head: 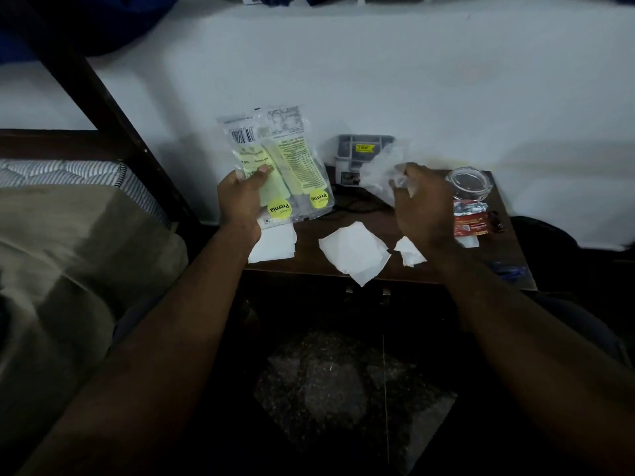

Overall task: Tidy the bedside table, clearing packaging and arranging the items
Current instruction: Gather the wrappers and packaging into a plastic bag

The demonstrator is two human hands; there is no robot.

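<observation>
Mid-tidy. Left hand (240, 197) grips yellow packet (278, 166), frame centre; right hand (421, 204) clutches clear wrapper (378, 173). Left on tabletop (443, 273): paper scraps (354, 255), red sachet (469, 223), glass ashtray (469, 183).

Packet (278, 166) clear, pale yellow, yellow dots; papers (354, 257) white; table (481, 269) dark brown.
</observation>
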